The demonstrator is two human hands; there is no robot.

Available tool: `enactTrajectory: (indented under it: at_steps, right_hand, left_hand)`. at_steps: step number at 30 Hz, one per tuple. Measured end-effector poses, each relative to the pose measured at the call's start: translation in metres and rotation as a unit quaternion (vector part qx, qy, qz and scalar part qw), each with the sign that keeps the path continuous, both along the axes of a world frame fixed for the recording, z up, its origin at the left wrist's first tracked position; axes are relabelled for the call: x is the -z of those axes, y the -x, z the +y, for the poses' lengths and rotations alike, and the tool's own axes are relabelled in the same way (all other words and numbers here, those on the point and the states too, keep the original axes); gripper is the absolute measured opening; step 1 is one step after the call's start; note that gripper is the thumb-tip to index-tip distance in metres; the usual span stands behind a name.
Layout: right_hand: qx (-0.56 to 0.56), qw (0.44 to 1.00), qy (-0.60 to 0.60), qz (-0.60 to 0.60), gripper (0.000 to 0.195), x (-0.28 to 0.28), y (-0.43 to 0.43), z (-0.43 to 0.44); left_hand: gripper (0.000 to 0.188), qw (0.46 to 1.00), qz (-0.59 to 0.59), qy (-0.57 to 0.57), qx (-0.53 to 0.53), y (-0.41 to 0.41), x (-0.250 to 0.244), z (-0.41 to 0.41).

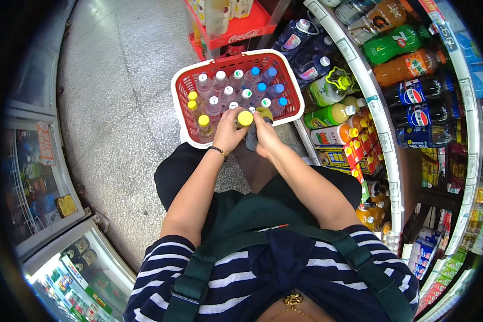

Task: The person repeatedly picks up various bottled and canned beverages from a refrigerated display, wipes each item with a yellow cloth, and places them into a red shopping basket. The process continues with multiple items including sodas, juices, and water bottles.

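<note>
My left hand [228, 129] grips a clear bottle with a yellow cap [245, 118], held over the near side of a red and white plastic shopping basket [178, 105]. Close beside it, my right hand [267, 137] holds a grey and yellowish cloth [251, 139] near the bottle; whether the cloth touches it I cannot tell. Inside the basket stand several upright bottles: some have white caps [220, 75], some blue caps [261, 87], and a few yellow caps [203, 120] on the left. My hands hide part of the nearest row.
Drink shelves [380, 120] rise on the right, with large bottles [309, 72] and juice cartons [366, 149] low down. A red display rack [241, 36] stands beyond the basket. Glass-door fridges [40, 173] line the left side of the speckled floor [112, 112].
</note>
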State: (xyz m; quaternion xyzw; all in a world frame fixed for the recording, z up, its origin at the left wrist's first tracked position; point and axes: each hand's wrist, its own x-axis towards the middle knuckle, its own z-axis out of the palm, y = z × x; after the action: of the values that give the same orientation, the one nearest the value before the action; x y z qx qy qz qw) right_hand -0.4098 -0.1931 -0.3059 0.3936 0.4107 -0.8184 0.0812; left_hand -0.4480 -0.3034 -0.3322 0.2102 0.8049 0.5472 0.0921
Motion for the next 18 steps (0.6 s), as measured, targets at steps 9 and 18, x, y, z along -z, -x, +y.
enactTrajectory:
  at_steps: [9,18]
  right_hand:
    - [-0.153,0.987,-0.008,-0.05,0.047,0.035,0.026,0.02]
    - [-0.089,0.99,-0.086,-0.066,0.054,0.01,-0.03,0.048]
  left_hand:
    - [0.025,0.987,-0.1,0.127,0.024,0.024,0.038,0.021]
    - [0.044,0.971,-0.209,0.112,0.027,0.014,0.089,0.026]
